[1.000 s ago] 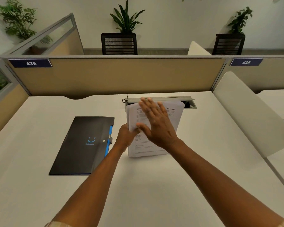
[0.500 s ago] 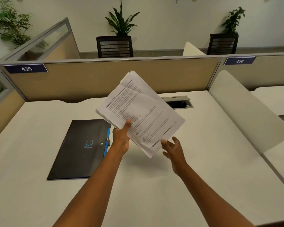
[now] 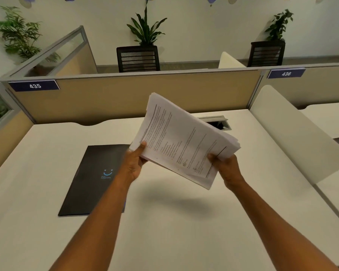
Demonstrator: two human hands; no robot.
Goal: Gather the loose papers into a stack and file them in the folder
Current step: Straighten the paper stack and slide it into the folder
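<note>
Both hands clamp the stack of papers (image 3: 182,141), which hangs in the air above the desk (image 3: 184,222), tilted, printed face toward the camera. Left hand (image 3: 134,165) grips the stack's lower left corner, thumb on the top sheet, fingers hidden under it. Right hand (image 3: 226,167) grips the lower right edge, thumb on top. The hands are apart, the stack spanning between them. Sheet edges are not flush: they fan out at the right side, just above the right hand.

Black folder (image 3: 94,180) lies flat and closed on the desk, to the left of and below the left hand; the left forearm crosses its right edge. Stack's shadow falls on the desk beneath the hands. A cable port (image 3: 219,122) is partly covered by the stack, beyond the right hand.
</note>
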